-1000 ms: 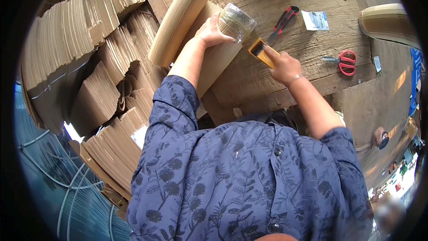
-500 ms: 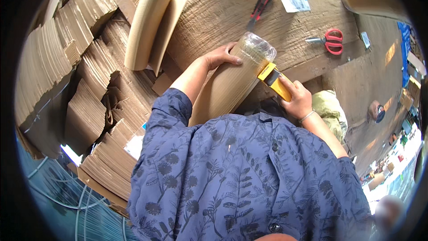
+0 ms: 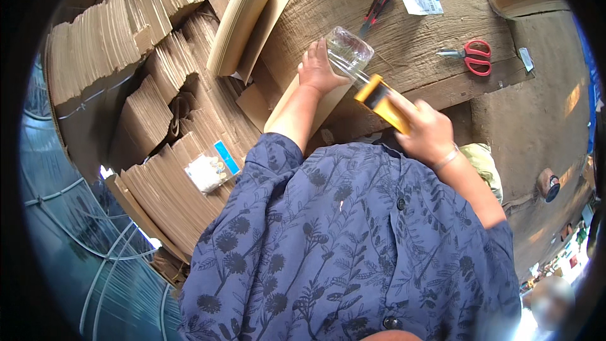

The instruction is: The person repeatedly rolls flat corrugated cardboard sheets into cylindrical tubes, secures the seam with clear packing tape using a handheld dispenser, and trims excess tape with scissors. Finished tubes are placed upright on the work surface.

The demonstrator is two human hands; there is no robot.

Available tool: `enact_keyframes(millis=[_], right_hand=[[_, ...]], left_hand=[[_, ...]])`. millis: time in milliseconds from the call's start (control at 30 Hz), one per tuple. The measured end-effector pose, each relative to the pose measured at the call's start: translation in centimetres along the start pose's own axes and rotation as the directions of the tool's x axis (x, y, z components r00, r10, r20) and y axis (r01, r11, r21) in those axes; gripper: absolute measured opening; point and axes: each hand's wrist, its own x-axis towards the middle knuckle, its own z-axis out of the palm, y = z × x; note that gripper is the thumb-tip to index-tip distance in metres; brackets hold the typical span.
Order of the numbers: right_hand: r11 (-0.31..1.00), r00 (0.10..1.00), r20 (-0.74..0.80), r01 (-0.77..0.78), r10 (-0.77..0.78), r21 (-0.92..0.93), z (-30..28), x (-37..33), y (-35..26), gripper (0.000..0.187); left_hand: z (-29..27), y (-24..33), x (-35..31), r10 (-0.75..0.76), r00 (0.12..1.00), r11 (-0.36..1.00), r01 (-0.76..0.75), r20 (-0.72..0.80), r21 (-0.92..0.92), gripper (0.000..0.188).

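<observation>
A roll of corrugated cardboard (image 3: pixel 329 102) lies slanted in front of my body. Clear, shiny plastic (image 3: pixel 351 49) covers its far end. My left hand (image 3: pixel 319 74) is clamped across the roll just below that plastic, fingers over the far side and thumb toward the near side. In my right hand (image 3: pixel 429 131), closed and a little blurred, is a yellow and black tape dispenser (image 3: pixel 386 106). A clear strip stretches between its head and the plastic end. My left forearm hides part of the roll.
Stacked corrugated sheets (image 3: pixel 95 41) fill the left, with a small plastic packet (image 3: pixel 208 172) on them. Another cardboard roll (image 3: pixel 237 28) stands beyond my left hand. A red and black utility knife (image 3: pixel 379 7), a printed label (image 3: pixel 421 2) and red-handled scissors (image 3: pixel 473 57) lie on the wooden tabletop (image 3: pixel 303 0).
My left hand has shifted over the top of the roll, close to its plastic end. The tape dispenser has moved slightly left, and a clear strip now shows stretched from it. The view has turned a little.
</observation>
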Motion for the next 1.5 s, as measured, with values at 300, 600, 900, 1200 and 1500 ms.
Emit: enact_keyframes(millis=[300, 600, 900, 1200, 1500], right_hand=[[0.993, 0.997, 0.01, -0.069, 0.071, -0.098, 9.3, 3.3, 6.2, 0.065], [0.998, 0.996, -0.076, -0.052, 0.054, 0.027, 10.1, 15.7, -1.4, 0.06], [0.99, 0.99, 0.093, -0.099, 0.109, -0.102, 7.2, 8.3, 3.6, 0.072], [0.989, 0.957, 0.255, -0.12, 0.138, -0.087, 11.9, 21.4, 1.6, 0.053], [0.981, 0.981, -0.008, -0.191, 0.191, -0.008, 6.6, 0.4, 4.4, 0.072]], left_hand=[[-1.8, -5.1, 6.1, 0.191, 0.956, 0.847, -0.047, 0.222, -0.529, 0.133], [-5.6, -4.7, 6.4, 0.032, 0.998, 0.995, -0.027, -0.048, 0.097, 0.116], [-6.1, -8.5, 8.4, -0.008, 1.0, 0.994, 0.007, -0.003, -0.111, 0.122], [-9.0, -12.1, 14.1, 0.251, 0.948, 0.812, -0.096, 0.196, -0.576, 0.101], [2.0, -5.1, 6.7, 0.559, 0.606, 0.347, 0.45, 0.567, -0.823, 0.089]])
